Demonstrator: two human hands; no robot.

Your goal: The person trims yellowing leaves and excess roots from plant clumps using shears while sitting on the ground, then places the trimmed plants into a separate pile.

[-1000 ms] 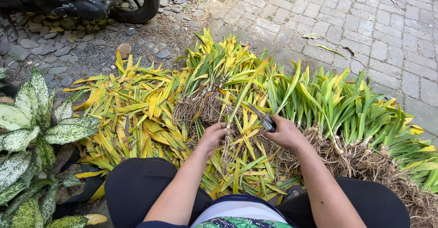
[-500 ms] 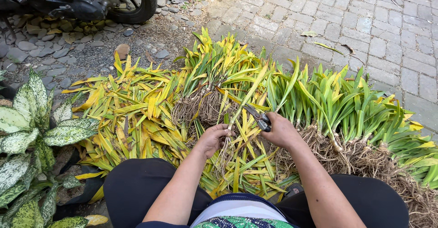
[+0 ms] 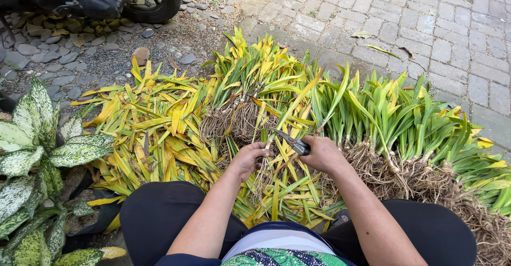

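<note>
My left hand point(image 3: 247, 158) grips a single uprooted plant point(image 3: 290, 109) at its base, its long yellow-green leaf pointing up and away and its pale roots hanging below my fist. My right hand point(image 3: 321, 154) holds dark garden shears point(image 3: 290, 141) whose blades reach left to the plant's stem just above my left hand. Under both hands lies a heap of cut yellow leaves point(image 3: 159, 127). Beyond them sits a clump of rooted plants point(image 3: 242, 85).
A row of green rooted plants point(image 3: 404, 133) lies to the right on grey paving bricks point(image 3: 452, 37). A spotted-leaf plant point(image 3: 32, 154) stands at the left. A motorbike wheel point(image 3: 154, 0) and pebbles are at top left. My black-clad knees point(image 3: 159, 213) frame the bottom.
The shears have swung left toward the plant's stem, and my right hand has come closer to my left. My left hand has kept its grip in place.
</note>
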